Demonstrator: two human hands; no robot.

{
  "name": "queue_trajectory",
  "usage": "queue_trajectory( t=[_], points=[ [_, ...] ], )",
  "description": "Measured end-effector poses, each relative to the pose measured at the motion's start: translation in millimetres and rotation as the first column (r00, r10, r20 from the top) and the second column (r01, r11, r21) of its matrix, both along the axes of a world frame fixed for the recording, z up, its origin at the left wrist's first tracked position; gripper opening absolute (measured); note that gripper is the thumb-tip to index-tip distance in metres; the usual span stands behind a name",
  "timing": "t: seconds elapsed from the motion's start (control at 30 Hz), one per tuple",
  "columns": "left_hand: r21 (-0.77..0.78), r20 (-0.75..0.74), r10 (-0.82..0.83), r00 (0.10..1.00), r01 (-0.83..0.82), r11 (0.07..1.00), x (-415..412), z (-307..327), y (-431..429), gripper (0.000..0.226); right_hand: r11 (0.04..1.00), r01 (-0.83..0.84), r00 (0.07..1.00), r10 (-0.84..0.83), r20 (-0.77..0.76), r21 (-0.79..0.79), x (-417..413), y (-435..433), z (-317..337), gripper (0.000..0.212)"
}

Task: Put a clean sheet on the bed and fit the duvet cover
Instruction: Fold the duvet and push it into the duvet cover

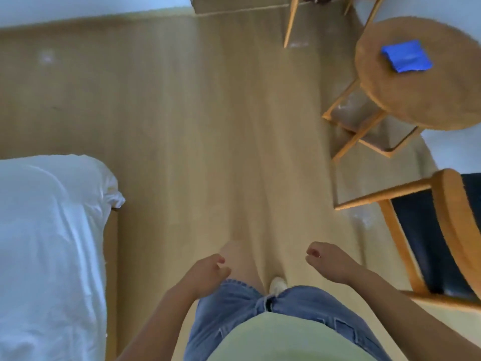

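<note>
Bed (46, 243) left of left hand (208, 272).

Pale green top (276, 340), blue denim shorts (229, 311) w/ frayed hems, white shoe (278, 284), small ring (318, 255) on right hand (331, 264).

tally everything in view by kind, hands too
bed: 1
sheet: 1
round table: 1
chair: 1
blue packet: 1
wooden legs at the top edge, piece unclear: 1
hands: 2, left hand and right hand
total: 8
</note>
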State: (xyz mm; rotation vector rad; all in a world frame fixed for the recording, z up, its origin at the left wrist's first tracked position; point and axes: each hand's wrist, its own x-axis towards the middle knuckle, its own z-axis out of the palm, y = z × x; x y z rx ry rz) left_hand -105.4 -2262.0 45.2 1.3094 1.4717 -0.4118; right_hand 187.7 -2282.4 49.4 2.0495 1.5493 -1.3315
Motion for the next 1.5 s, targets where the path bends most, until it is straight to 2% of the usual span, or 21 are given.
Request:
queue_trajectory(
  t=[0.13,0.27,0.4,0.53,0.6,0.73,0.87,1.07,1.23,1.5],
  points=[
    [-0.003,-0.014,0.076,0.997,-0.076,0.997,-12,-18,133,0.043,0.997,-0.072,0.997,0.071,0.011,0.001,-6,163,-17,0.022],
    [0.015,-0.070,-0.018,0.997,0.019,1.000,-32,-29,294,0.044,1.000,0.003,1.000,-0.003,0.022,0.008,-24,316,-18,0.025],
    [0.044,-0.151,-0.075,0.986,0.083,0.996,-43,-16,462,0.047,1.000,0.011,0.999,-0.012,-0.048,-0.016,-38,441,1,0.027],
    [0.044,-0.195,-0.228,0.954,0.241,0.970,-23,-18,614,0.048,0.998,0.063,0.996,-0.063,-0.068,-0.010,-34,560,-2,0.026],
    [0.041,-0.194,-0.254,0.948,0.266,0.963,-6,-24,682,0.049,0.997,0.081,0.994,-0.082,-0.074,-0.016,-26,622,-13,0.020],
    [-0.018,-0.147,-0.143,0.979,0.142,0.990,26,-28,805,0.048,0.997,0.063,0.994,-0.067,-0.082,-0.055,4,763,-34,0.005],
    [-0.065,-0.113,-0.120,0.986,0.114,0.991,55,-14,923,0.047,0.996,0.084,0.993,-0.086,-0.078,-0.031,34,914,-25,0.013],
    [0.015,-0.060,0.026,0.998,-0.026,1.000,74,-2,1128,0.045,0.995,0.091,0.990,-0.094,-0.106,-0.033,53,1119,-22,0.018],
    [0.033,-0.085,-0.035,0.996,0.038,0.999,86,-20,1327,0.045,0.986,0.166,0.980,-0.164,-0.112,0.004,56,1310,-29,0.021],
    [0.065,-0.108,-0.065,0.992,0.072,0.995,124,-5,1643,0.042,0.978,0.210,0.967,-0.208,-0.143,-0.008,90,1574,-4,0.016]
  ],
)
